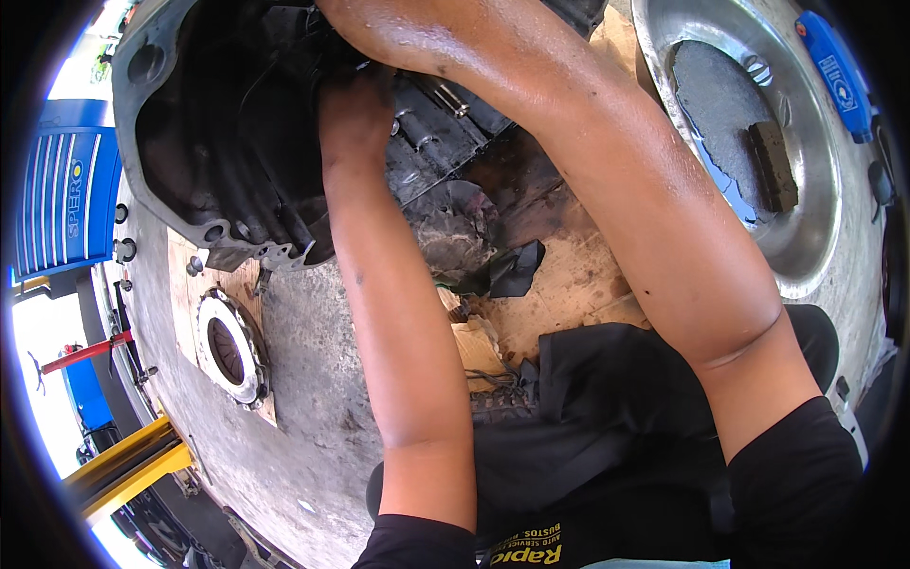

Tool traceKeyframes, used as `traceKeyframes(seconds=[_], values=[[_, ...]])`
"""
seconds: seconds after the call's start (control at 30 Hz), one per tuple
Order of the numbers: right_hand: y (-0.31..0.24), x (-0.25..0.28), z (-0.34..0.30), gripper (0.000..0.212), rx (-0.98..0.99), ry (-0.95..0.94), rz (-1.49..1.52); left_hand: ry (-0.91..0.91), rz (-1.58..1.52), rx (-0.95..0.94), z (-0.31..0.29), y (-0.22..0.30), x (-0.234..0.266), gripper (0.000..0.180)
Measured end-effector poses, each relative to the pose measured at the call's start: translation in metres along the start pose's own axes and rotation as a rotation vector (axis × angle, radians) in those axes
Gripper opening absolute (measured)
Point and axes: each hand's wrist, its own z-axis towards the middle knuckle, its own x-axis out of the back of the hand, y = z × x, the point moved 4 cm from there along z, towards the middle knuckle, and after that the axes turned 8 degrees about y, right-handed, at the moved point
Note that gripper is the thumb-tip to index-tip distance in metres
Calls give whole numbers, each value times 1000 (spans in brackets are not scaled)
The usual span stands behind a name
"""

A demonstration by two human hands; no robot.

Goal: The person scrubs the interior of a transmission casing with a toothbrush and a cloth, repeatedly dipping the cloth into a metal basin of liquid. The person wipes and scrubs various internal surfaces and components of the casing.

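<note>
A large, dark metal housing (284, 161), shaped like a gearbox bell housing, lies at the upper left with its wide hollow facing me. My left hand (358, 104) reaches into the shadow at its inner right edge; its fingers are hidden in the dark, so any grip cannot be made out. My right forearm (588, 123) crosses over the top of the housing's right side, and the hand itself is beyond the upper edge of the picture. Beside my left hand, a ribbed, oily metal part (427, 133) shows short shiny rods.
A clutch pressure plate (250, 372) lies on cardboard at left. Stained cardboard (578, 270) bears a dark crumpled rag (455, 228). At right stands a metal basin (810, 213) with liquid and a brown block (773, 166), near a blue container (836, 76). Far left are a blue cabinet (66, 190) and yellow beam (133, 465).
</note>
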Motion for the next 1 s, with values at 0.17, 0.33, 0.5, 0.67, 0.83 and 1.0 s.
traceKeyframes(seconds=[0.17,0.33,0.5,0.67,0.83,1.0], values=[[-22,-34,30,28,-49,168,3,101,156,-238,0,4,-8,34],[-31,-64,43,28,-81,159,-10,-13,281,-230,0,12,-8,35],[-29,-70,43,29,-78,147,-16,-96,355,-232,3,11,-9,31],[-37,-61,44,29,-72,157,2,-157,216,-91,9,8,-7,27],[-36,-58,43,30,-69,133,47,-232,353,14,13,9,-6,31],[-64,-75,61,31,-69,136,48,-78,164,-67,11,11,-5,33]])
